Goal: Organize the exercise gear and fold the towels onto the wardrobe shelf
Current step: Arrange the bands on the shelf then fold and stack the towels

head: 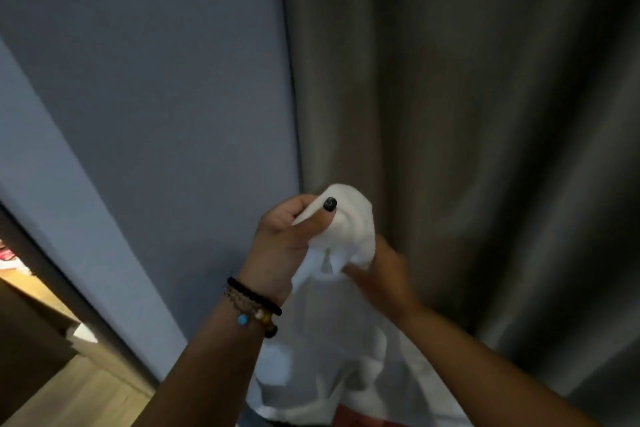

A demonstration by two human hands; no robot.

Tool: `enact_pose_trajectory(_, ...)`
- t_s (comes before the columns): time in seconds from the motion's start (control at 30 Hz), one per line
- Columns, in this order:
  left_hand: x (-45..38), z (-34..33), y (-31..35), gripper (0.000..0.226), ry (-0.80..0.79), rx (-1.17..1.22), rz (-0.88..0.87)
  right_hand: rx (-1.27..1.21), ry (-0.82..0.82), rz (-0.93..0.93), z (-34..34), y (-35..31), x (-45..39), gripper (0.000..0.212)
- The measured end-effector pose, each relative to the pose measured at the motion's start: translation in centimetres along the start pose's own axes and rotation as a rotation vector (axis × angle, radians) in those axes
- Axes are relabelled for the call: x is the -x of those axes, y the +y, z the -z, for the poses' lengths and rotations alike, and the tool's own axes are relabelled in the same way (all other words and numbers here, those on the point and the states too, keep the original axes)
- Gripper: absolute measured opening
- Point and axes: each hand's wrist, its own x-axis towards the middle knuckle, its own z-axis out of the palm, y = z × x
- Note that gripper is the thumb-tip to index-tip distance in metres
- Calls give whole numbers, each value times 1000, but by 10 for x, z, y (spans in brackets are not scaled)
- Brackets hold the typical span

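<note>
Towel (349,340) first: it is white, soft and light, and I judge it will sag and bunch wherever it is not held, so it wants gripping at a corner or along an edge, with the second grip further along the same edge to spread it flat for folding. Right now it hangs in front of me, between the grey wall (156,97) and the dark curtain (467,97), its top bunched up high and the rest draping down toward the bottom of the view.

My left hand (284,246) has its fingers (304,204) curled round the bunched top, the thumb with its dark nail pressed across the cloth, so the grip there looks firm. A set of beaded bracelets (254,308) sits on that wrist. My right hand (384,277) is just below and beside it, against the towel under the bunch; it is blurred, and I cannot tell whether those fingers pinch the cloth or only touch it.

I see no wardrobe shelf in this view, only a strip of wooden floor (69,395) at the lower left.
</note>
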Motion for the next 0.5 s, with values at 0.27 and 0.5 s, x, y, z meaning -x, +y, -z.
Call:
enact_pose_trajectory(0.27,2,56,46,78,103,-102,-251,-143,238,167,17,-113,-45,12)
enact_pose_trajectory(0.5,8,65,36,100,11,-315,-129,-286,198,283,26,-222,-54,24)
